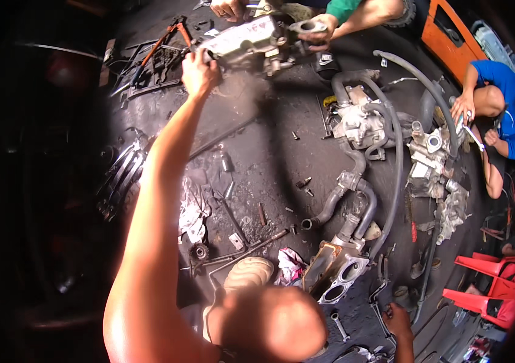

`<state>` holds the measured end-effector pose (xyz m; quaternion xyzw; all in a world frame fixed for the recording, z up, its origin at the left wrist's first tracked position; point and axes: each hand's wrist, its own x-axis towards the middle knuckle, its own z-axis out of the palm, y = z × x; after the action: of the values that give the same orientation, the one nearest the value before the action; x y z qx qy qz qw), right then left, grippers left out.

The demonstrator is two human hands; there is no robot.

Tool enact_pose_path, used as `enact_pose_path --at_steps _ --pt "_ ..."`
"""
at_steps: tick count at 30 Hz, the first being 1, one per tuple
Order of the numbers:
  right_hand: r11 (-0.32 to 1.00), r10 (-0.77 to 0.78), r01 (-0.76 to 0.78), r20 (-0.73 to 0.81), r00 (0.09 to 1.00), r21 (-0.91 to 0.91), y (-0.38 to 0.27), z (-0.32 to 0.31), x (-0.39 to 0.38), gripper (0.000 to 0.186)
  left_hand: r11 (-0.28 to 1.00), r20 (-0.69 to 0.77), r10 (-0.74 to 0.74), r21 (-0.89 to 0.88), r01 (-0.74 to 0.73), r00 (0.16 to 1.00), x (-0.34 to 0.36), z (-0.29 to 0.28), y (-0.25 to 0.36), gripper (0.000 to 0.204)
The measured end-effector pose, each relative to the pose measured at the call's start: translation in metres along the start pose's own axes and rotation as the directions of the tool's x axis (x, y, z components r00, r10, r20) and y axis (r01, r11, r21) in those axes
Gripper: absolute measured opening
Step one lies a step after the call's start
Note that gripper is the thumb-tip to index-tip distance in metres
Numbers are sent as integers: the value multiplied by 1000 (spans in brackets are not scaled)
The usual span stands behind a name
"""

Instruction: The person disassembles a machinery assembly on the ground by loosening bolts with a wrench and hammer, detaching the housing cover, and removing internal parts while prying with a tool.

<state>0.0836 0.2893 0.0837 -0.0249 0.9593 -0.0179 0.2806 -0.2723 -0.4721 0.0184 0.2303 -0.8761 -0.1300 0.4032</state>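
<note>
My left hand [201, 71] reaches far forward, its fingers closed round the near-left end of a silvery cast engine part [248, 39]. That part is held up off the floor and is slightly blurred. Across from me, a co-worker's hand [316, 35] in a green sleeve grips its flanged right end, and another hand [228, 8] shows behind it. At the lower right, my right hand [398, 320] is low by the floor with its fingers curled in beside long thin metal tools [381, 296]. What it holds, if anything, I cannot make out.
Hoses and an engine casting [360, 124] lie at centre right, near a two-holed metal housing [342, 275]. Wrenches, bolts and a rag [194, 209] are scattered about. A person in blue [505, 109] crouches at the right, beyond a red plastic chair [499, 284].
</note>
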Motion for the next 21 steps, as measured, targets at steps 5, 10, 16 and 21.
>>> enact_pose_path --at_steps 5,10,16,21 --pt "985 130 -145 145 981 96 18 42 -31 29 979 -28 72 -190 -76 997 -28 -25 -23 42" --pt "996 82 -85 229 970 5 54 77 -56 37 972 37 121 -209 -111 992 1 -22 9 41" --pt "984 162 -172 171 972 46 48 65 -36 42 966 178 247 35 -257 953 75 -15 64 37" --pt "954 231 -258 177 957 153 35 52 -34 37 933 85 304 -229 -278 949 54 -25 100 33"
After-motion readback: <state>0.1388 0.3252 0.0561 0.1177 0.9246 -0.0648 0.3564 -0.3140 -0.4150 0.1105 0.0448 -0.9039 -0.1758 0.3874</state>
